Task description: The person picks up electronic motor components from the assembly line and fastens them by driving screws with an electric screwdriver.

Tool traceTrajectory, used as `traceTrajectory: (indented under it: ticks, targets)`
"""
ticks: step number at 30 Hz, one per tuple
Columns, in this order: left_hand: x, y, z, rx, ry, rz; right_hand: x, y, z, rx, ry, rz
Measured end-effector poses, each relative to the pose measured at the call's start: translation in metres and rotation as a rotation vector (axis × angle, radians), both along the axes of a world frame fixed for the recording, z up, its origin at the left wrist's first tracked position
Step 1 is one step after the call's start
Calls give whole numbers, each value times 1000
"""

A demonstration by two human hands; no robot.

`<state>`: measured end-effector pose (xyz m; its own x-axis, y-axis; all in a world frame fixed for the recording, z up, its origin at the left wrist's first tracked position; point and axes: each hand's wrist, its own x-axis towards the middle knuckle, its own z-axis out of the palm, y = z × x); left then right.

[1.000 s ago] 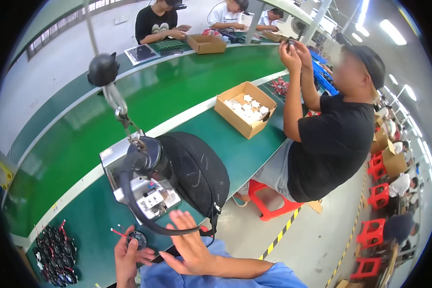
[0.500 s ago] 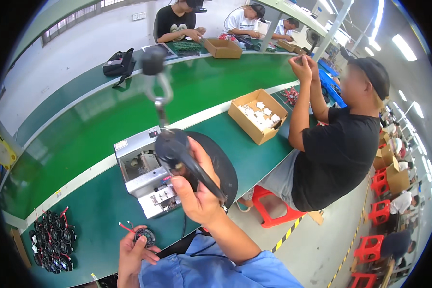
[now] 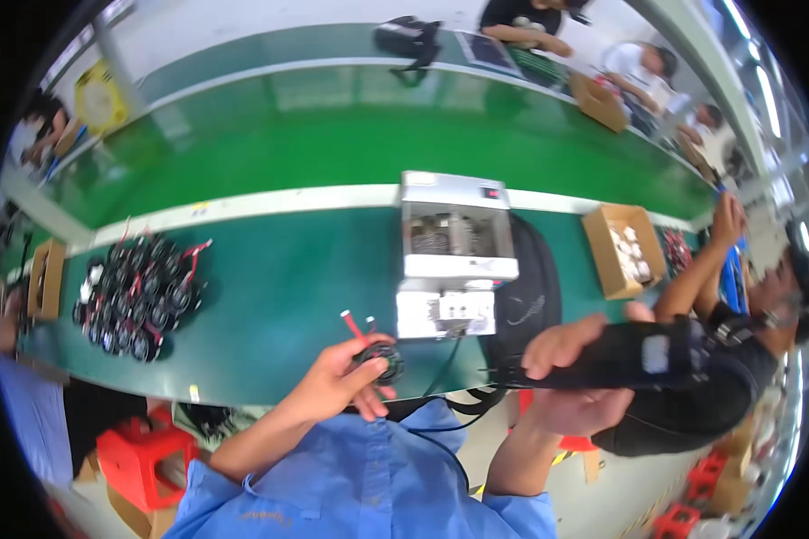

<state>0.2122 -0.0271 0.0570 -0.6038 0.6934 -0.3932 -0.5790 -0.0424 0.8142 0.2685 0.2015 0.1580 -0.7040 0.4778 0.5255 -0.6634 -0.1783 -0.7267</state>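
– What's in the left hand [image 3: 337,382]?
– One round black part [image 3: 385,363] with red wire [image 3: 351,324], pinched front-left of the silver machine [image 3: 459,268].
– The right hand [image 3: 586,412]?
– Closed around one black cylinder [image 3: 616,356], front-right of the machine.

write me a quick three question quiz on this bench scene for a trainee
1. True or false: the left hand holds a round black component with a red lead.

2. Multiple choice: what shows on the bench between the silver machine and the open cardboard box?
A) red stool
B) black bag
C) blue tray

3. Fill in: from the wearer's view, the pile of round black components lies to the ____ of the machine.

Key: 1. True. 2. B. 3. Left.
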Motion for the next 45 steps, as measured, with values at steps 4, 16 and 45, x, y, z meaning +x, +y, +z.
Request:
traceTrajectory:
  ticks: [4, 16, 45]
  targets:
    - [9, -5, 2, -7, -31, 57, -24, -7, 10, 75, 212, 165]
    - [15, -10, -4, 3, -86, 113, -70, -34, -4, 208, -12, 143]
    - [21, -1, -1, -34, -63, 42, -14, -63, -25, 122, 168, 350]
